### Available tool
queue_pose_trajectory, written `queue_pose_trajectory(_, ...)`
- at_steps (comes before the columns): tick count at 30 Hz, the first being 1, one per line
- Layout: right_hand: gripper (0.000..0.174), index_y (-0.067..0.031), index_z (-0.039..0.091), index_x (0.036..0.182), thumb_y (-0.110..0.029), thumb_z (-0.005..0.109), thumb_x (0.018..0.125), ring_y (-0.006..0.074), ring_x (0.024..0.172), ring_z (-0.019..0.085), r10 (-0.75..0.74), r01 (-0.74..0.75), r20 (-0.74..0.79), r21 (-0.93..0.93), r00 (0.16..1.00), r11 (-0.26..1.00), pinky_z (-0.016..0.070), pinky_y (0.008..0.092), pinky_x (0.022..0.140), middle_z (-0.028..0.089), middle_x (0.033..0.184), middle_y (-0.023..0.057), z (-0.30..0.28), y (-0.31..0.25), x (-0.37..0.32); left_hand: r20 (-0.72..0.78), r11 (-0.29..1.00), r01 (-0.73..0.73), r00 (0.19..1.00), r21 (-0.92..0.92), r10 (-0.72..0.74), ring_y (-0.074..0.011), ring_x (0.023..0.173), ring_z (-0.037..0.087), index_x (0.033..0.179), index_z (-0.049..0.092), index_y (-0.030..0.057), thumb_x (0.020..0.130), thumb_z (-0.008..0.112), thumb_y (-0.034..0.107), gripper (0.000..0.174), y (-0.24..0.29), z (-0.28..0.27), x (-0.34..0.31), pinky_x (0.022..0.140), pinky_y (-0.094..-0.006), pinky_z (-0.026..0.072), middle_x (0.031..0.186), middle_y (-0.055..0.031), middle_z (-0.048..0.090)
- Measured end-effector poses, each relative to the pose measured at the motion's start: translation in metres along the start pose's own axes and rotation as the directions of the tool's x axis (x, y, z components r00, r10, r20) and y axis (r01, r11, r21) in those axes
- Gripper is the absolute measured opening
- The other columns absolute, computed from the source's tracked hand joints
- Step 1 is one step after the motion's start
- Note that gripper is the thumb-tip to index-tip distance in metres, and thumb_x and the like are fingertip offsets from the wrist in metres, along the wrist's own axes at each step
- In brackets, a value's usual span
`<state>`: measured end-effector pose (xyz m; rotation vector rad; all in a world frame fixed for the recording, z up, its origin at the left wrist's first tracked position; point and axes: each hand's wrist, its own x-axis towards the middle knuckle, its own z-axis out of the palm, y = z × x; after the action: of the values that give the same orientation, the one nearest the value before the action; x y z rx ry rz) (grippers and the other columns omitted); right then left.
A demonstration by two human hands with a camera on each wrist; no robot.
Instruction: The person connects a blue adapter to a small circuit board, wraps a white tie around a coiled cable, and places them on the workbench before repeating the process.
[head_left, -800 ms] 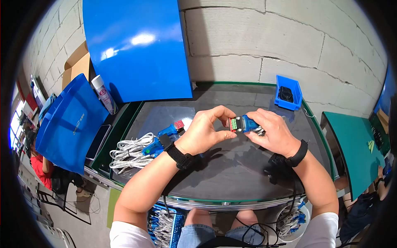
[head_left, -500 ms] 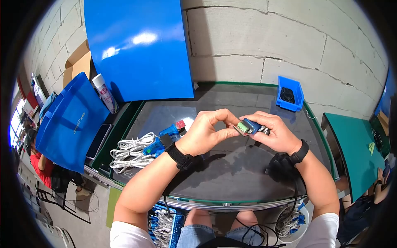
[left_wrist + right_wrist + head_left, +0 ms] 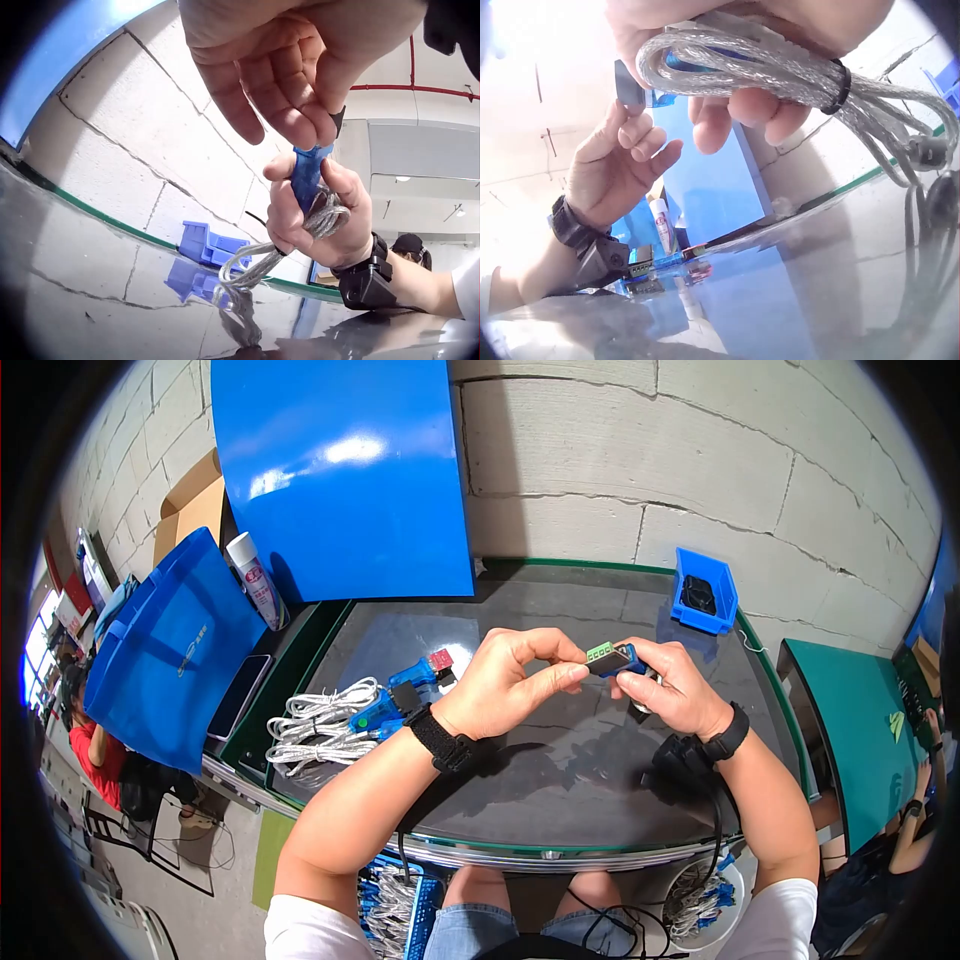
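Note:
Both hands are raised over the dark glass table. My right hand grips a blue cable connector with a green terminal block on its end. The connector's coiled silver cable, bound by a black tie, is bunched in the same palm. My left hand pinches the terminal-block end between thumb and forefinger. In the left wrist view the left hand holds the top of the blue connector and the right hand wraps it from below.
A pile of silver cables with blue connectors lies at the table's left. A small blue bin stands at the back right. A spray can, a blue panel and a blue bag are to the left. A green table stands right.
Both hands have lifted and shifted a little right. The connector has turned, so its green end now points up and left. Both grips are unchanged.

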<state>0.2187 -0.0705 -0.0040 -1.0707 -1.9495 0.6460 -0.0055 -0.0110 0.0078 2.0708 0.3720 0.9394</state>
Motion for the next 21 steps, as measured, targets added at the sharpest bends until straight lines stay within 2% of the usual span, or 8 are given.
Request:
queue_pose_trajectory(3,0.024,-0.0012,0.058,0.101,-0.02,0.057,0.087,0.0093,0.058,0.053,0.02,-0.02,0.01,-0.014,1.0,1.0,0.043,0.025,0.055,0.059,0.07,0.0033,0.001,-0.002,-0.001,0.015,1.0,0.015,1.0,0.005,-0.015,-0.0125,0.074,0.064,0.089,0.065,-0.0014,0.086,0.065,0.015,0.017,-0.005,-0.002,0.0,0.07,-0.0251,0.0496,0.077,-0.0068,0.067)
queue_pose_trajectory(5,0.025,-0.0017,0.055,0.109,-0.015,0.057,0.088,0.0141,0.065,0.055,-0.057,0.057,0.013,-0.045,0.998,0.997,0.0448,0.0272,0.061,0.058,0.079,0.0058,0.004,-0.005,-0.001,0.038,0.984,0.02,0.999,-0.179,-0.014,-0.0128,0.08,0.063,0.093,0.063,-0.0013,0.086,0.065,0.01,0.014,-0.013,-0.002,0.0,0.074,-0.0254,0.0503,0.085,-0.0076,0.067)
queue_pose_trajectory(6,0.025,-0.0017,0.055,0.109,-0.015,0.057,0.088,0.0141,0.065,0.055,-0.057,0.057,0.013,-0.045,0.998,0.997,0.0448,0.0272,0.061,0.058,0.079,0.0058,0.006,-0.004,0.0,0.038,0.984,0.021,0.999,-0.179,-0.014,-0.0128,0.08,0.063,0.093,0.063,-0.0013,0.086,0.065,0.01,0.014,-0.015,-0.002,0.0,0.074,-0.0254,0.0503,0.085,-0.0076,0.067)
queue_pose_trajectory(8,0.035,-0.004,0.049,0.121,-0.012,0.057,0.088,0.0204,0.078,0.056,-0.214,0.219,0.043,-0.172,0.976,0.961,0.0453,0.0294,0.069,0.053,0.093,0.0096,0.008,-0.001,0.003,0.058,0.935,0.018,0.998,-0.354,0.003,-0.013,0.087,0.062,0.096,0.061,-0.0012,0.085,0.065,0.005,0.014,-0.017,-0.001,0.0,0.078,-0.0264,0.0502,0.093,-0.0084,0.065)
queue_pose_trajectory(12,0.047,-0.0063,0.042,0.129,-0.01,0.06,0.086,0.0263,0.087,0.054,-0.226,0.231,0.048,-0.169,0.973,0.958,0.0453,0.0322,0.075,0.047,0.1,0.0121,0.014,-0.002,0.003,0.047,0.923,-0.018,0.998,-0.385,0.039,-0.0128,0.09,0.061,0.099,0.061,-0.001,0.084,0.066,0.003,0.017,-0.015,-0.002,0.0,0.081,-0.0272,0.0497,0.094,-0.0073,0.065)
queue_pose_trajectory(14,0.054,-0.0073,0.039,0.131,-0.007,0.063,0.083,0.0277,0.09,0.054,-0.259,0.267,0.064,-0.23,0.964,0.936,0.0458,0.0348,0.077,0.046,0.103,0.013,0.017,-0.002,0.004,0.076,0.95,-0.013,0.996,-0.313,0.039,-0.013,0.09,0.061,0.1,0.061,-0.001,0.082,0.068,0.003,0.02,-0.01,-0.001,-0.001,0.082,-0.0275,0.0495,0.094,-0.0061,0.065)
queue_pose_trajectory(17,0.055,-0.0069,0.041,0.129,-0.006,0.066,0.08,0.0293,0.092,0.055,-0.251,0.261,0.074,-0.243,0.965,0.934,0.0456,0.0372,0.079,0.048,0.103,0.0127,0.018,-0.005,0.003,0.051,0.961,-0.058,0.996,-0.27,0.074,-0.0098,0.083,0.059,0.099,0.063,0.0017,0.08,0.071,0.009,0.022,-0.013,0.001,0.0,0.078,-0.0268,0.0488,0.089,-0.0026,0.064)
queue_pose_trajectory(21,0.051,-0.0066,0.044,0.126,-0.007,0.067,0.08,0.0299,0.093,0.055,-0.231,0.254,0.126,-0.212,0.965,0.944,0.0453,0.0372,0.08,0.05,0.103,0.0118,0.017,-0.004,0.003,0.076,0.968,-0.078,0.992,-0.237,0.098,-0.0104,0.082,0.059,0.097,0.063,0.002,0.077,0.074,0.011,0.024,-0.012,0.001,0.0,0.078,-0.0276,0.0488,0.089,-0.0029,0.064)
